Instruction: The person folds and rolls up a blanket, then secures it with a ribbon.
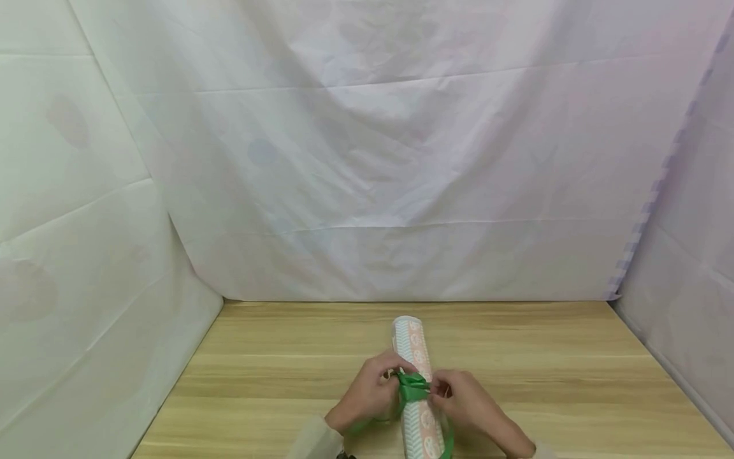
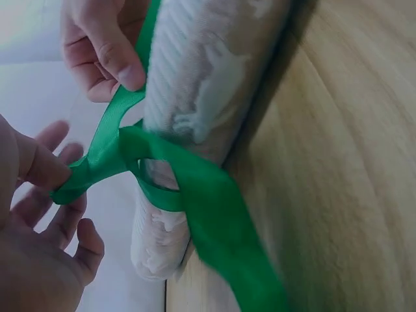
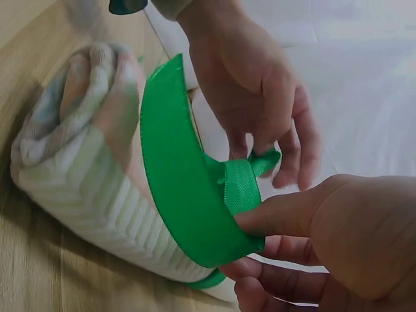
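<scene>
A rolled patterned towel (image 1: 423, 357) lies on the table, pointing away from me, with pale zigzag stripes and a pinkish band. Green ribbon (image 1: 414, 392) goes round its middle and forms a loop on top. From the left, my left hand (image 1: 369, 390) pinches a folded part of the ribbon between thumb and fingers. My right hand (image 1: 466, 398), on the other side, pinches another stretch of the ribbon (image 3: 182, 175) between thumb and forefinger. One loose ribbon tail (image 2: 218, 240) hangs down beside the towel in the left wrist view. The towel's coiled end (image 3: 71, 97) shows in the right wrist view.
The wood-grain table (image 1: 275, 357) extends to both sides of the towel. White cloth (image 1: 367, 159) hangs behind the table's far edge, and more white cloth (image 1: 74, 255) covers the left side. A dark object (image 1: 345, 455) sits at the left wrist.
</scene>
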{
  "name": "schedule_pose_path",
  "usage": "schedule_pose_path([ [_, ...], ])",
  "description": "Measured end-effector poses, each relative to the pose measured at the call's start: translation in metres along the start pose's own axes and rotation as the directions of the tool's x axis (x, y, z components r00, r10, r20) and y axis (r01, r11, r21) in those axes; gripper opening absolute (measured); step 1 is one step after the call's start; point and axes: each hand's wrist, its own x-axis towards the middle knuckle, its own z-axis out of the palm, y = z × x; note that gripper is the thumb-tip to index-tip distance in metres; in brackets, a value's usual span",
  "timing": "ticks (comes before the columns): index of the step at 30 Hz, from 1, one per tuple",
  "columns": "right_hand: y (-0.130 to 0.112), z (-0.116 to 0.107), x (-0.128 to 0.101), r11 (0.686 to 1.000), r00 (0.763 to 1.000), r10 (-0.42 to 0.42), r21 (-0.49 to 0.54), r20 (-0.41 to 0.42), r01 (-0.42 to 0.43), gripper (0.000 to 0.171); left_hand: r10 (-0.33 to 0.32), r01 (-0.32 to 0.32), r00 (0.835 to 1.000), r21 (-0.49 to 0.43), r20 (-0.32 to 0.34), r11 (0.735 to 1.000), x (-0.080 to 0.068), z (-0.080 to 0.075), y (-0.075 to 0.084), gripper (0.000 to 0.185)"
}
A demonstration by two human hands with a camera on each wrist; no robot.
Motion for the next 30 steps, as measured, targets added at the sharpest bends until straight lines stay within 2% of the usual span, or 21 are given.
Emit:
schedule_pose_path([
  [2,0.002,-0.001,0.000,1.000,1.000,0.004,0.012,0.006,-0.004,0.016,0.073,-0.075,0.997,0.076,0.019,0.994,0.000,0.001,-0.001,0.036],
  [4,0.004,-0.002,0.000,1.000,1.000,0.006,0.020,0.012,-0.006,0.015,0.165,-0.170,0.985,0.171,0.046,0.970,0.001,0.003,-0.002,0.034],
  [6,0.005,-0.002,0.000,1.000,1.000,0.006,0.021,0.014,-0.006,0.015,0.255,-0.265,0.964,0.286,0.074,0.921,0.001,0.005,-0.003,0.030],
  [9,0.006,-0.001,0.000,1.000,1.000,0.002,0.019,0.014,-0.002,0.015,0.370,-0.377,0.923,0.439,0.105,0.816,0.001,0.008,-0.002,0.019],
  [12,0.006,-0.002,0.000,1.000,1.000,0.000,0.018,0.016,0.000,0.015,0.432,-0.422,0.894,0.548,0.120,0.722,0.001,0.010,-0.002,0.008],
  [13,0.006,-0.002,0.001,1.000,1.000,0.003,0.018,0.016,-0.003,0.015,0.441,-0.428,0.889,0.575,0.126,0.697,0.001,0.010,-0.002,0.004],
  [18,0.006,-0.004,0.002,1.000,1.000,0.020,0.019,0.022,-0.020,0.014,0.444,-0.423,0.882,0.686,0.161,0.592,-0.002,0.011,-0.004,0.010],
  [20,0.006,-0.005,0.001,1.000,1.000,0.021,0.010,0.022,-0.021,0.014,0.435,-0.416,0.884,0.711,0.170,0.567,-0.003,0.010,-0.004,0.012],
  [25,0.010,-0.006,-0.001,1.000,1.000,0.023,-0.011,0.003,-0.023,0.015,0.419,-0.400,0.892,0.731,0.171,0.553,-0.004,0.010,-0.007,0.010],
  [30,0.012,-0.008,-0.003,0.999,0.999,0.032,-0.024,-0.008,-0.032,0.014,0.442,-0.401,0.883,0.746,0.159,0.532,-0.003,0.010,-0.009,0.009],
])
